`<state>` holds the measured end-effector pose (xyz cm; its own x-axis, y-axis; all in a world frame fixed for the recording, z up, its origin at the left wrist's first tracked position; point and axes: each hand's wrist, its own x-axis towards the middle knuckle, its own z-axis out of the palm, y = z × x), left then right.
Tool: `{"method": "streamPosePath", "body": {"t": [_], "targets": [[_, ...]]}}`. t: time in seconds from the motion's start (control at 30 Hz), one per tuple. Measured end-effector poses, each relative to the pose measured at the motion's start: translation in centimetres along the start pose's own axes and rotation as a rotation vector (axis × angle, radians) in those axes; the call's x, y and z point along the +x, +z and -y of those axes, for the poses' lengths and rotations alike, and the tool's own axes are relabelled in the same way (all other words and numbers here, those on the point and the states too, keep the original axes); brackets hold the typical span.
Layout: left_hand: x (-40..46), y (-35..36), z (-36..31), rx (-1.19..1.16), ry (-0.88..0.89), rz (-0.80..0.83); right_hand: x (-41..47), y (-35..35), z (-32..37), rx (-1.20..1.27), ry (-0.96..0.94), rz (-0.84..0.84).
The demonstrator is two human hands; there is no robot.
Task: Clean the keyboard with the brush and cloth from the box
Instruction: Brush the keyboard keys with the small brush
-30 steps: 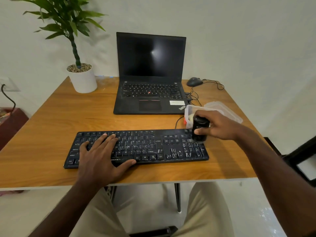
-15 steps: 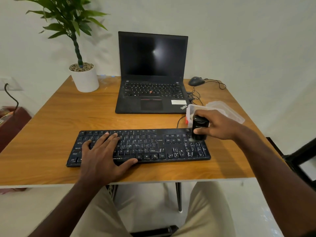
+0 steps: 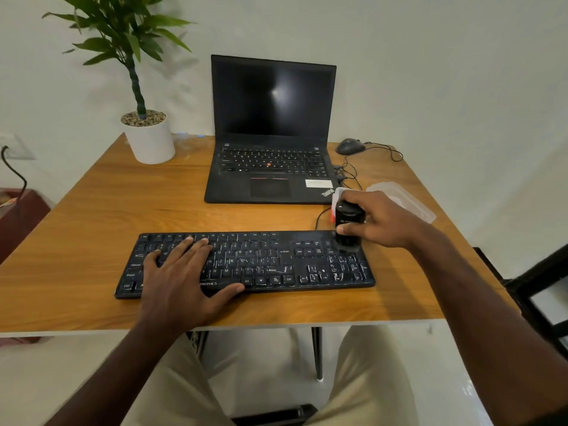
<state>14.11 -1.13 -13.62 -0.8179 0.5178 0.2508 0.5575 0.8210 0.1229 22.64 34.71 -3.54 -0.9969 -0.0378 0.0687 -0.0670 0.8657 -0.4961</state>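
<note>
Seen from a head-worn camera looking down at a wooden desk (image 3: 92, 210). A black keyboard (image 3: 261, 262) lies flat near the front edge, its keys streaked with pale dust. The left hand (image 3: 181, 278) rests palm down on the keyboard's left half, fingers spread flat and holding nothing. The right hand (image 3: 378, 219) is wrapped around a chunky black brush (image 3: 349, 224), held upright with its lower end on the keyboard's far right corner. Just behind that hand sits a clear plastic box (image 3: 336, 195), mostly hidden, with its lid (image 3: 405, 198) beside it. Farther back are an open laptop (image 3: 270, 133), a wired mouse (image 3: 349, 146) and a potted plant (image 3: 144, 118).
</note>
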Motion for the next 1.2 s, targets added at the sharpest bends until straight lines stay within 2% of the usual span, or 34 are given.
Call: {"method": "streamPosePath", "body": {"t": [0.1, 0.27, 0.37, 0.5, 0.77, 0.87, 1.1, 1.2], "targets": [[0.0, -0.1, 0.0, 0.001, -0.004, -0.003, 0.1, 1.0, 0.2, 0.045, -0.023, 0.026], [0.0, 0.0, 0.0, 0.005, -0.002, 0.003, -0.2, -0.7, -0.4, -0.047, 0.047, 0.03], [0.0, 0.0, 0.0, 0.001, -0.004, 0.004, 0.8, 0.5, 0.7, 0.063, -0.032, -0.022], [-0.1, 0.0, 0.0, 0.001, 0.002, 0.001, 1.1, 1.9, 0.7, 0.054, -0.031, 0.037], [-0.1, 0.1, 0.1, 0.0, 0.003, -0.006, -1.9, -2.4, -3.3, -0.158, 0.105, 0.076], [0.0, 0.0, 0.0, 0.001, 0.003, -0.004, -2.3, -1.8, -2.9, -0.013, 0.077, -0.043], [-0.1, 0.0, 0.0, -0.001, -0.003, 0.005, -0.3, 2.0, -0.2, 0.177, -0.043, -0.135], [-0.1, 0.0, 0.1, -0.002, -0.001, -0.004, -0.5, 1.7, -0.5, 0.145, -0.035, -0.065]]}}
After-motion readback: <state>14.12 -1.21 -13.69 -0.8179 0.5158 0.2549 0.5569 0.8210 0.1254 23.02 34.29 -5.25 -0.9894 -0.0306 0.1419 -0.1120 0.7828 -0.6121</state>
